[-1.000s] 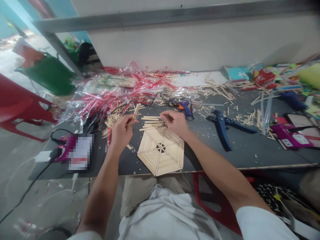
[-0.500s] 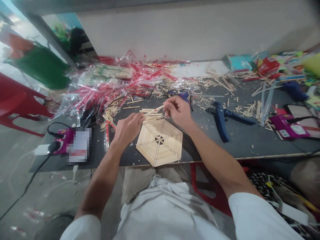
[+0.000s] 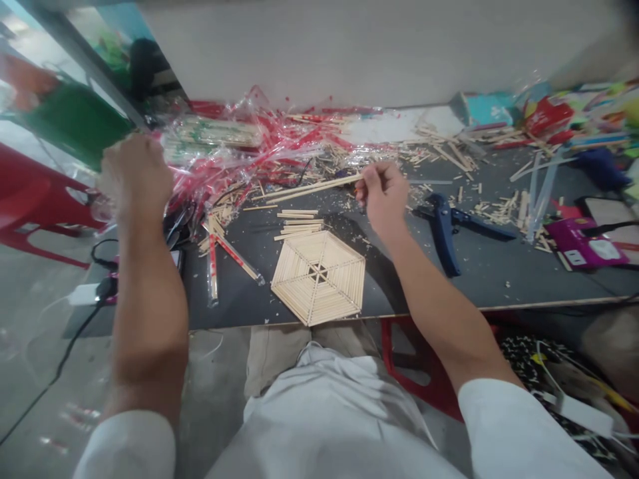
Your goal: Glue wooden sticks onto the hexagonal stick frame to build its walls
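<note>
My right hand (image 3: 385, 196) is closed around one end of a pair of wooden chopsticks (image 3: 317, 189), which stretch to the left above the table. Below them lies a hexagonal mat of wooden sticks (image 3: 294, 273) with a small star-shaped opening at its middle. Several short cut sticks (image 3: 299, 225) lie just behind the mat's far edge. Over at the left, my left hand (image 3: 136, 169) is blurred and looks curled, beside the heap of clear and red plastic wrappers (image 3: 200, 176). Whatever its fingers hold is hidden.
A blue cutter (image 3: 444, 239) lies right of the mat. Wrapped chopsticks (image 3: 213, 269) rest left of it. Stick scraps (image 3: 449, 156) litter the back. A purple box (image 3: 582, 243) with a cable sits at right. A red stool (image 3: 37, 199) and green bin (image 3: 74, 120) stand at left.
My left hand has moved from the mat far to the left. My right hand has risen slightly to the right with the chopsticks, which now show bare, without the red-marked wrapper.
</note>
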The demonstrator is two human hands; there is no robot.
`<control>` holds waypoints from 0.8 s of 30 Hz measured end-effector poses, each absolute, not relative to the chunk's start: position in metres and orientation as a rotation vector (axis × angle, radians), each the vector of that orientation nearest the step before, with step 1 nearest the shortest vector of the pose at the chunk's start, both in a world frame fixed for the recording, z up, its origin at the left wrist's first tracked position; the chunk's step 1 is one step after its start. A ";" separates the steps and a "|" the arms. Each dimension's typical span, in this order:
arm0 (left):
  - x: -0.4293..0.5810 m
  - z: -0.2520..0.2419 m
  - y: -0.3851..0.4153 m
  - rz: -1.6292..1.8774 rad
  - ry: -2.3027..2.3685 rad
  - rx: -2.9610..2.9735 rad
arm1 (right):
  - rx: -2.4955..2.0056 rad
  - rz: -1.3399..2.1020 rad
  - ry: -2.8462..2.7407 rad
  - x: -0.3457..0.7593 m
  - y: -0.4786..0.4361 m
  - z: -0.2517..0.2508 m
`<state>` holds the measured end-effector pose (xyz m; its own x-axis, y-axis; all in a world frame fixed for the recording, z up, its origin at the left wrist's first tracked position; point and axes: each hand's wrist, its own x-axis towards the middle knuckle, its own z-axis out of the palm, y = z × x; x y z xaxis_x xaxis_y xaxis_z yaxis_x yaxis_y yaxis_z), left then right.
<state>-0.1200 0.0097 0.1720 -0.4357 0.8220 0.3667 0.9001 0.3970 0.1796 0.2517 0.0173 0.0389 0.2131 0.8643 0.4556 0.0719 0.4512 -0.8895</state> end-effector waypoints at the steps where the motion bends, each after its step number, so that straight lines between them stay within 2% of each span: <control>1: -0.121 0.169 0.019 -0.472 -2.491 -1.533 | -0.971 0.717 -1.274 0.247 0.014 0.038; 5: -0.106 0.148 0.027 -0.560 -2.340 -1.733 | -1.012 0.752 -1.362 0.238 0.005 0.036; 13: -0.022 0.088 -0.010 -0.544 -1.590 -2.776 | -1.024 0.844 -1.351 0.230 0.002 0.031; 24: -0.012 0.069 -0.024 -0.504 -1.702 -2.670 | -1.059 0.847 -1.445 0.227 -0.003 0.031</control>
